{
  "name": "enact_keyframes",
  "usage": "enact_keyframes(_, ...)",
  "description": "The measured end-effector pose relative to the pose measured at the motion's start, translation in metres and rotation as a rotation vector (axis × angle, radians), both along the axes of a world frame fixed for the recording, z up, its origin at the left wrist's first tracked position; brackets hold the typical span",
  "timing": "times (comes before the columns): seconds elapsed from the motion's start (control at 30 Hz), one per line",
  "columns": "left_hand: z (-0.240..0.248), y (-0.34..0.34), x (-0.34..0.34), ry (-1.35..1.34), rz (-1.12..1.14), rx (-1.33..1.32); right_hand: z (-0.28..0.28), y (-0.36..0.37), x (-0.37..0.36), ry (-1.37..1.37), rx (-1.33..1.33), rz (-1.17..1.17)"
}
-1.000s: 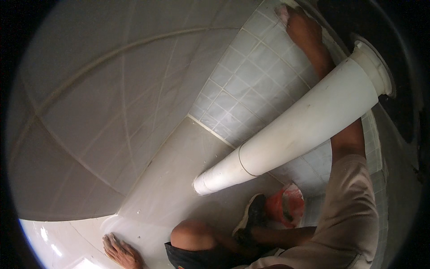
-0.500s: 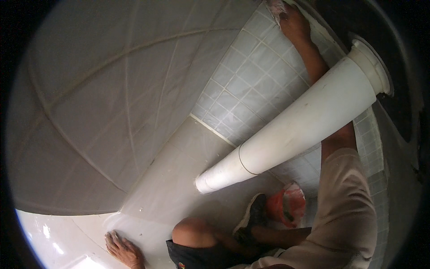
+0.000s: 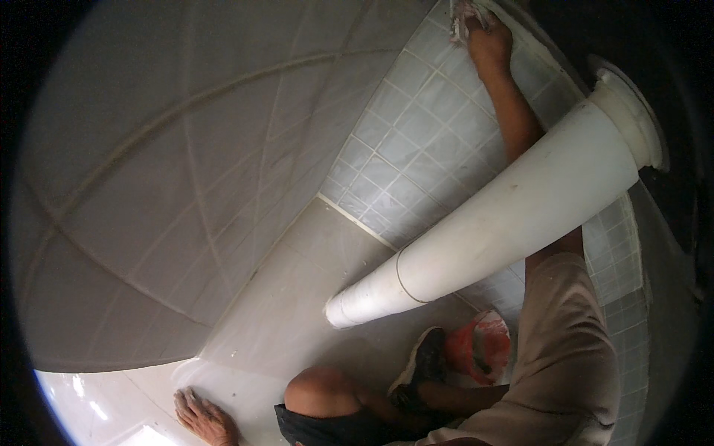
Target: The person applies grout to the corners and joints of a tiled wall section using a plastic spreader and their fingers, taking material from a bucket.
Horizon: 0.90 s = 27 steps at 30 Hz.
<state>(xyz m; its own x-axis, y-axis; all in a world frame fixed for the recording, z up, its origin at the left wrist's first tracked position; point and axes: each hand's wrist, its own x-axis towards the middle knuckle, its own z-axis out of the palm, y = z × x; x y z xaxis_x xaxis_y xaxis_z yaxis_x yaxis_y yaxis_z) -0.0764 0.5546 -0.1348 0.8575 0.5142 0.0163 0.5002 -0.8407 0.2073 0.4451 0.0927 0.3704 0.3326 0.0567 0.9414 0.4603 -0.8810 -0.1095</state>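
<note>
At the top of the view, my right hand (image 3: pixel 489 39) is closed on a crumpled pinkish-white rag (image 3: pixel 462 21) smeared with pale paste. It presses this against the upper part of the small-tiled wall (image 3: pixel 405 123), near the corner with the larger-tiled wall. My right arm passes behind the white pipe (image 3: pixel 491 208), which hides part of the forearm. Down at the lower left, my left hand (image 3: pixel 204 418) lies flat on the light floor (image 3: pixel 260 372) with its fingers spread, holding nothing. Whitish residue coats its fingertips.
The pipe runs from the floor up to a wide collar (image 3: pixel 636 111) at the right. A red bucket (image 3: pixel 480 348) with whitish smears stands by my dark shoe (image 3: pixel 422 364). The large-tiled wall (image 3: pixel 186 186) fills the left side.
My right hand and the rag have shifted slightly along the top of the tiled wall. The view has tilted a little; my left hand stays on the floor.
</note>
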Motion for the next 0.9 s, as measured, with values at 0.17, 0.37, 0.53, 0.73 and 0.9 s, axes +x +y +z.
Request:
enact_keyframes(0.17, 0.002, 0.000, -0.004, -0.010, -0.002, 0.017, 0.015, 0.000, -0.011, 0.037, -0.069, -0.278)
enact_keyframes(0.37, 0.001, -0.001, -0.002, -0.017, -0.018, 0.003, 0.013, 0.036, -0.070, 0.004, -0.650, -0.428)
enact_keyframes(0.53, -0.007, 0.003, -0.006, -0.038, -0.016, -0.015, 0.027, 0.031, -0.057, -0.018, -0.720, -0.514)
enact_keyframes(0.73, 0.006, 0.000, -0.003, -0.081, -0.045, -0.034, 0.025, 0.034, -0.055, 0.002, -0.707, -0.524)
enact_keyframes(0.9, 0.002, 0.003, -0.003, -0.041, -0.008, -0.012, 0.023, 0.038, -0.053, 0.123, -0.488, -0.627)
